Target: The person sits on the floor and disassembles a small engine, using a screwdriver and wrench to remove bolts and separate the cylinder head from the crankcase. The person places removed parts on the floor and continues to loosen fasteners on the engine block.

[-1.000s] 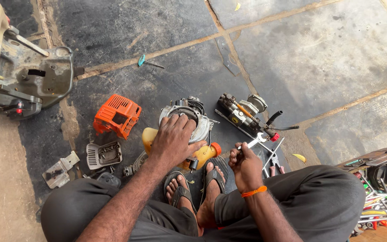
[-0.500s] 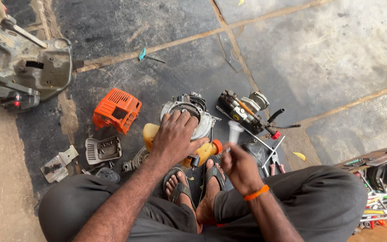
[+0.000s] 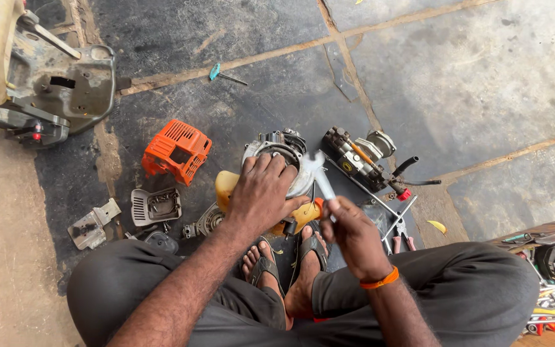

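Head view, frame centre: your left hand (image 3: 261,193) lies flat, fingers spread, on a small engine (image 3: 282,168) with a round grey metal housing and a yellow-orange tank at its base, sitting on the dark stone floor (image 3: 470,83). Your right hand (image 3: 354,234) is closed around a silver spanner (image 3: 319,175), its open end raised beside the housing.

my wristband (image 3: 380,281) orange | engine cover (image 3: 176,151) orange, slotted | fuel tank (image 3: 227,188) yellow | wrench (image 3: 319,175) silver | floor (image 3: 470,77) grey slate
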`<control>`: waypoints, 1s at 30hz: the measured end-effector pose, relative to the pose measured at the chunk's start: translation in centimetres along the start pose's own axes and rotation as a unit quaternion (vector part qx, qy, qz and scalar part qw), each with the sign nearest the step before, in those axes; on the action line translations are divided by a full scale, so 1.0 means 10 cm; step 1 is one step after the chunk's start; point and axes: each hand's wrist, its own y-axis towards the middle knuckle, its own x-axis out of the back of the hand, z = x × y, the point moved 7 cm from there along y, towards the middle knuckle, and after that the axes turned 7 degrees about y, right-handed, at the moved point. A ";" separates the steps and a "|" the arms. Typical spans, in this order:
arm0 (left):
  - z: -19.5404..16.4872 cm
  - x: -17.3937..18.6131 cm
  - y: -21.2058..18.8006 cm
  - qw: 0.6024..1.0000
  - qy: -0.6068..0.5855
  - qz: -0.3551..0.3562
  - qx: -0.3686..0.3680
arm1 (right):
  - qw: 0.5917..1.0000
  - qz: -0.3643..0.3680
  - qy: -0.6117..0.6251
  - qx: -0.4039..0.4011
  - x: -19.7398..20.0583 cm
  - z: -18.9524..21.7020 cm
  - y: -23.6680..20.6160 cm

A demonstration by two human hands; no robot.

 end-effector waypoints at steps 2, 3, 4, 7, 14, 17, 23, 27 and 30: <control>0.00 0.03 -0.01 1.000 0.011 0.009 0.012 | 0.996 -0.090 0.016 0.019 0.15 0.06 0.03; 0.03 0.06 -0.01 1.000 0.019 0.009 0.021 | 0.991 -0.131 0.023 0.031 0.22 0.09 0.06; 0.07 0.06 -0.01 0.999 0.021 0.019 0.029 | 0.989 -0.144 -0.014 0.029 0.25 0.09 0.09; 0.14 0.04 -0.07 0.998 0.009 0.049 0.039 | 0.979 -0.176 -0.100 0.025 0.32 0.03 0.13; 0.19 -0.01 -0.13 1.000 -0.013 -0.001 0.008 | 0.954 -0.178 -0.195 0.138 0.19 0.04 0.33; 0.23 -0.05 -0.12 0.999 -0.031 0.011 0.037 | 0.941 -0.177 -0.240 0.163 0.04 0.00 0.39; 0.21 0.00 -0.21 0.996 -0.038 0.022 0.078 | 0.942 -0.177 -0.253 0.135 0.05 0.26 0.50; 0.13 0.04 -0.33 0.995 -0.039 0.002 0.089 | 0.926 -0.156 -0.339 0.057 -0.01 0.83 0.73; 0.14 0.04 -0.34 0.996 -0.048 0.002 0.072 | 0.813 -0.089 -0.572 0.060 -0.44 1.31 0.93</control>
